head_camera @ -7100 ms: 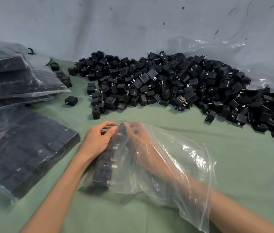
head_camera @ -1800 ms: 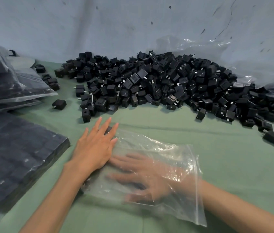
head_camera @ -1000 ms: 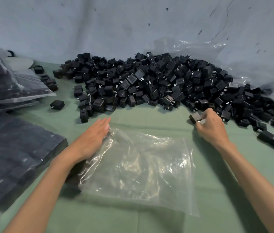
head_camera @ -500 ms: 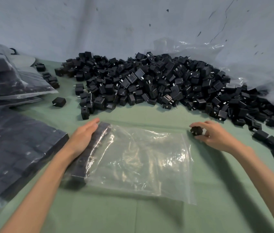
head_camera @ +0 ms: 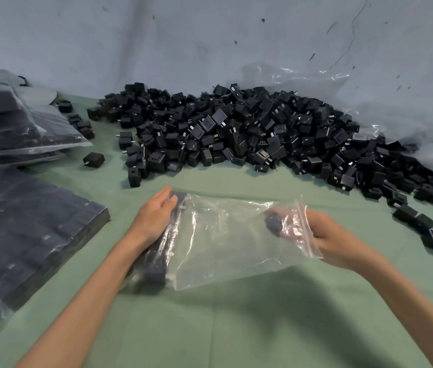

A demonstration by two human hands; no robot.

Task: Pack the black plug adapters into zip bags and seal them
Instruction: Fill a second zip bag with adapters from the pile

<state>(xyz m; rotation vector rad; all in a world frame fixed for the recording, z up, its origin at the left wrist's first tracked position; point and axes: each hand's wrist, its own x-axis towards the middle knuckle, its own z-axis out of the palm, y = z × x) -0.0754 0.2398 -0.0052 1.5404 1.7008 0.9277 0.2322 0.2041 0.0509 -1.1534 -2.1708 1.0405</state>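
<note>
1. your right hand (head_camera: 326,235) is pushed into the mouth of the zip bag (head_camera: 231,240), fingers closed on one black plug adapter (head_camera: 274,224). it is blurred, so exactly how the fingers sit on it cannot be told.
2. your left hand (head_camera: 154,219) lies with relaxed fingers on the row of adapters (head_camera: 157,264) lined up along the bag's closed end, and it holds nothing. my guess is that it pins the row and the bag so neither slides while the other hand pushes in.
3. the bag lies flat on the green cloth (head_camera: 236,328) with its mouth to your right, towards the hand that fetches. that keeps the reach short.
4. the pile (head_camera: 250,134) of unpacked adapters sits just beyond the bag, and loose adapters (head_camera: 422,227) lie near your right hand, so stock is close.
5. filled bags (head_camera: 29,235) lie to your left, out of the working lane.
6. past that one row the bag is mostly empty, so packing looks early and sealing is not yet due.
7. seat the new adapter square against the row, because a tilted one would likely throw off the next line.
</note>
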